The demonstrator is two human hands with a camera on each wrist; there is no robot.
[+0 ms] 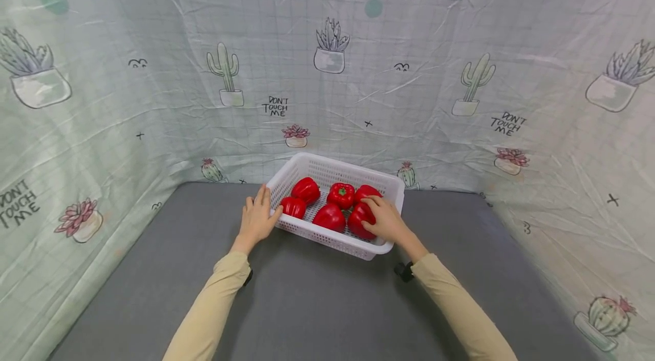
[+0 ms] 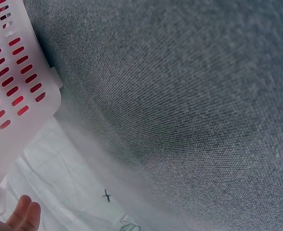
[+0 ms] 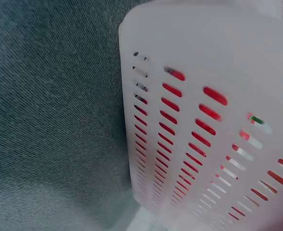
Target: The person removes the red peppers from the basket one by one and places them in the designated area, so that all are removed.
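Note:
A white slotted plastic basket (image 1: pixel 319 234) sits at an angle on the grey surface, with several red bell peppers (image 1: pixel 329 218) inside. At its front left corner my left hand (image 1: pixel 256 221) touches the rim, fingers extended; two of its fingertips (image 2: pixel 30 215) show beside the basket in the left wrist view. My right hand (image 1: pixel 388 221) reaches over the right side and holds the front right bell pepper (image 1: pixel 360 220), thumb and fingers around it. The right wrist view has only the basket's slotted wall (image 3: pixel 189 38), with red behind the slots; that hand is hidden there.
Grey fabric (image 1: pixel 327 304) covers the tabletop. Behind the basket and along both sides hangs a pale curtain (image 1: pixel 358 99) printed with potted cacti. A black wrist strap (image 1: pixel 404 271) is visible at the right sleeve.

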